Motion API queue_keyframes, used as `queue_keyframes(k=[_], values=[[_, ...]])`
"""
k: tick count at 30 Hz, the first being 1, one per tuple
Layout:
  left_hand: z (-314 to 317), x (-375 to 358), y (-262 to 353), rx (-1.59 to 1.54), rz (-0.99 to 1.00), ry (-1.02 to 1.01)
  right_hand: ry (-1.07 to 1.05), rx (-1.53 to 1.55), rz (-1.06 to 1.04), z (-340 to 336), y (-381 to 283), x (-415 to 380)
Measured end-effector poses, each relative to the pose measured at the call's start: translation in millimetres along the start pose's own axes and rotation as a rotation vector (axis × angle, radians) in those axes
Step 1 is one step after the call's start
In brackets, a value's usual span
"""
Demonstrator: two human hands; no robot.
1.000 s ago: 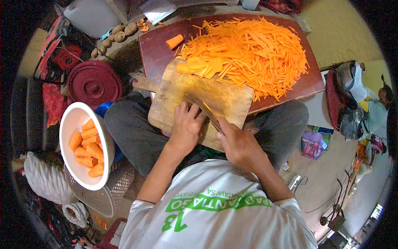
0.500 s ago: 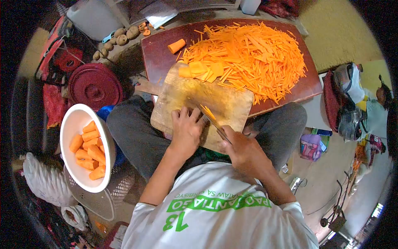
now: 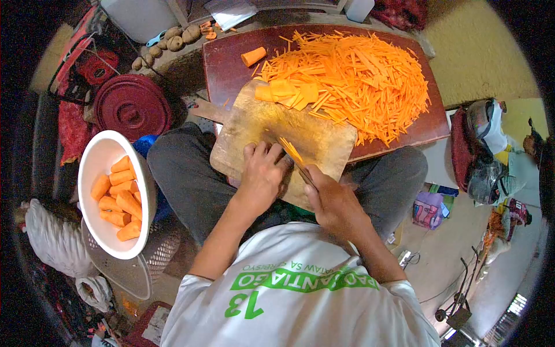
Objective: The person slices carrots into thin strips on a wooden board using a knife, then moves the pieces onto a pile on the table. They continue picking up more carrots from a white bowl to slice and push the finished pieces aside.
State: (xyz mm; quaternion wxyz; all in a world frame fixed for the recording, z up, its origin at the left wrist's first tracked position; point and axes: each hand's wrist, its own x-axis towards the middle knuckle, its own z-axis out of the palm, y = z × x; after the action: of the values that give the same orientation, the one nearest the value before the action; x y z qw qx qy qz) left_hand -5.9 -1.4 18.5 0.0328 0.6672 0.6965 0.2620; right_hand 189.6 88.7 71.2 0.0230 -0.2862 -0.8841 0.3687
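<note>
My right hand point(image 3: 335, 202) grips a knife point(image 3: 304, 173), its blade angled over the wooden cutting board point(image 3: 338, 139). Thin carrot strips point(image 3: 291, 151) lie along the blade's right side. Just left of the knife, my left hand point(image 3: 260, 178) rests on the board with curled fingers. Whatever lies under those fingertips is hidden. Flat carrot slices point(image 3: 289, 92) overlap at the board's far edge. Behind them a large heap of carrot strips point(image 3: 370, 87) covers much of the dark red table point(image 3: 222, 69).
A carrot chunk point(image 3: 253, 56) lies at the table's far left. To my left, a white basin point(image 3: 87, 196) holds several peeled carrots point(image 3: 121, 188), near a dark red lid point(image 3: 133, 107). Potatoes point(image 3: 174, 43) sit beyond it. My bent knees flank the board.
The view has shifted slightly. More carrot strips show beside the blade. Both hands stay close together at the same part of the board.
</note>
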Motion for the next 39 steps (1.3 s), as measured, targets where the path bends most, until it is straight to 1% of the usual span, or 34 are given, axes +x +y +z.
queue_keyframes(k=[1, 4, 7, 10, 13, 14, 16, 19, 22, 25, 28, 31, 34, 39], values=[[1, -1, 0, 0.001, 0.004, 0.007, 0.022, -0.017, -0.016, 1, -1, 6], [2, 1, -5, 0.004, 0.025, 0.019, -0.07, 0.031, 0.065, -15, -15, 16], [3, -6, -4, -0.008, 0.014, 0.012, -0.171, 0.043, 0.12, -27, -16, -4], [0, -4, -6, 0.016, 0.043, 0.005, -0.071, 0.032, 0.104, -11, -13, -1], [5, -6, -8, 0.037, 0.056, 0.007, 0.001, 0.025, 0.006, -3, -6, 13], [6, -7, -8, 0.046, 0.064, 0.005, 0.005, 0.022, 0.017, -4, -7, 11], [6, -7, -10, 0.039, 0.069, 0.005, -0.002, 0.009, 0.028, -10, -15, 6], [6, -9, -8, 0.007, 0.043, 0.005, -0.143, 0.004, 0.154, -25, -29, -4], [4, -7, -8, 0.024, 0.048, 0.015, -0.001, -0.001, 0.067, -3, -16, 2], [3, -4, -10, 0.015, 0.069, 0.047, -0.023, -0.002, 0.059, -7, -18, 15], [2, -7, -10, -0.018, 0.061, 0.042, -0.061, 0.065, 0.04, -17, -17, 0], [2, -8, -10, 0.004, 0.068, 0.047, -0.074, 0.052, 0.134, -15, -25, -5], [6, -8, -9, 0.036, 0.055, 0.064, -0.011, 0.066, 0.042, -5, -17, 4], [0, -9, -8, 0.051, 0.068, 0.069, -0.063, 0.054, 0.048, -21, -23, -8]])
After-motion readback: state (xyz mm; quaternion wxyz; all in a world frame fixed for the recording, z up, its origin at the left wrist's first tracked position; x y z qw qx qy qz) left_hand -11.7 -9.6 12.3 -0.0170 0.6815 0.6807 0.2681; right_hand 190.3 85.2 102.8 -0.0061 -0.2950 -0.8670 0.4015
